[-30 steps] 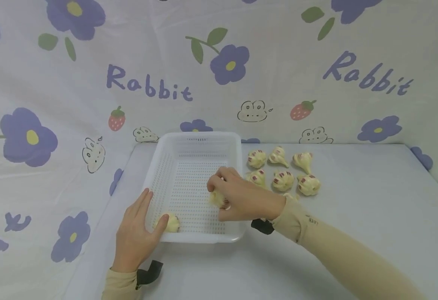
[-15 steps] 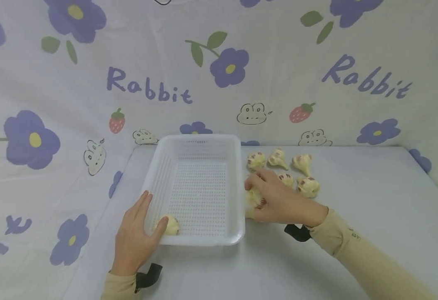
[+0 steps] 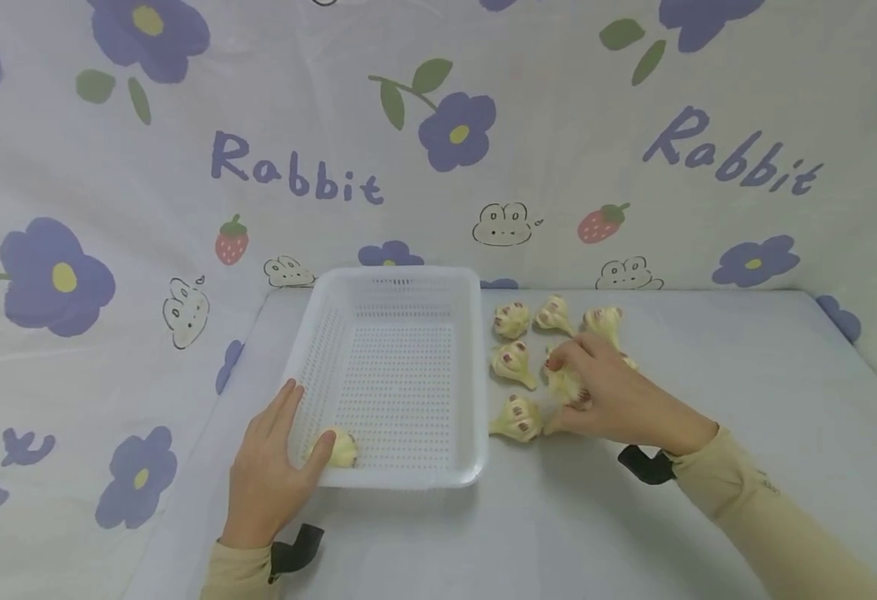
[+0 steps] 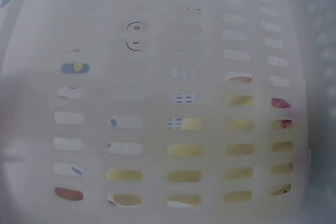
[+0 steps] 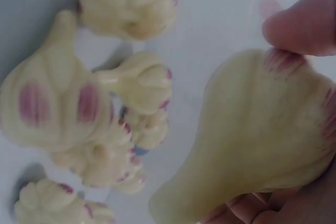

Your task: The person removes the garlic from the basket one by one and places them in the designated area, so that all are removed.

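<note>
My right hand [image 3: 618,400] holds a garlic bulb [image 3: 568,385] between thumb and fingers, among the bulbs right of the basket. Close up in the right wrist view, this pale yellow bulb [image 5: 252,114] has purple streaks and a long neck pointing down-left. My left hand [image 3: 266,475] rests at the near left corner of a white perforated plastic basket [image 3: 476,375], fingers straight along its left rim, thumb over the front corner. Beside that thumb, one garlic bulb [image 3: 343,448] lies inside the basket. The left wrist view is filled by the slotted basket wall [image 4: 147,108].
Several garlic bulbs lie in rows on the white table, including one at the near left [image 3: 521,418], one behind it [image 3: 512,362] and one at the back [image 3: 554,315]. A patterned cloth [image 3: 438,233] hangs behind the basket and the table's back edge.
My right hand has moved right, from over the basket to above the bulbs, carrying the garlic bulb. The near left bulb on the table has come into view. My left hand has stayed at the basket.
</note>
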Available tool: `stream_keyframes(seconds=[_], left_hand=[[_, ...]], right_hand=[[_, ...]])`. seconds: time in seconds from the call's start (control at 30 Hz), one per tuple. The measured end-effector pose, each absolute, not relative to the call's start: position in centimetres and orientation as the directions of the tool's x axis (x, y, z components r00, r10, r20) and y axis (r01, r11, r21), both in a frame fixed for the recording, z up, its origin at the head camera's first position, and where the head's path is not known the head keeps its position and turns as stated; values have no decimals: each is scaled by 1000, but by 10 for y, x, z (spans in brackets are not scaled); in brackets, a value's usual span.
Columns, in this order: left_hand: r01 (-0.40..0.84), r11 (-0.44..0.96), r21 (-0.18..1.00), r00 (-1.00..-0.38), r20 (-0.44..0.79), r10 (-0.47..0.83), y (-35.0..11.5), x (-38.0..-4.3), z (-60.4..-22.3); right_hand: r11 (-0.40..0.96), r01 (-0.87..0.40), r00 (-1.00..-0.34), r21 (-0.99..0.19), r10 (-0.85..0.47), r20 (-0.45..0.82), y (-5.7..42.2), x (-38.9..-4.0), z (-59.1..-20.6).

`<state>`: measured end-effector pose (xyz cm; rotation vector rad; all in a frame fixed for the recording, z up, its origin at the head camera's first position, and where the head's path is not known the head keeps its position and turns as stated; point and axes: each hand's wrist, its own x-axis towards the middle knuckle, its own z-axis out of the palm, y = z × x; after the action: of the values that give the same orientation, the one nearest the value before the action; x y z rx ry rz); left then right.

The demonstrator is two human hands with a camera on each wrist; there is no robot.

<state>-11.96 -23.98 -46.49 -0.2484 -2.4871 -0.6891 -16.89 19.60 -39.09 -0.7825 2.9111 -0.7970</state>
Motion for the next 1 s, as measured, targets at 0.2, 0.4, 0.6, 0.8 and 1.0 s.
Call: stream_keyframes(seconds=[0.2, 0.4, 0.6, 0.8, 1.0], left_hand=[[318, 850, 420, -830, 556, 36, -240, -120, -465], [319, 847, 426, -832, 554, 34, -241, -120, -465], [330, 843, 425, -825, 564, 39, -241, -119, -466], [332, 842, 426, -827, 560, 43, -240, -119, -464], [333, 842, 426, -826, 561, 43, -241, -119, -466]], right_hand=[[770, -418, -899, -482, -426, 100, 218, -165, -396], [776, -378, -918, -504, -385, 95, 235, -160, -398], [783, -355, -930, -512, -353, 105, 247, -156, -401], [796, -326, -943, -510, -316, 108, 254, -156, -405], [788, -297, -951, -539, -297, 90, 257, -156, -417]])
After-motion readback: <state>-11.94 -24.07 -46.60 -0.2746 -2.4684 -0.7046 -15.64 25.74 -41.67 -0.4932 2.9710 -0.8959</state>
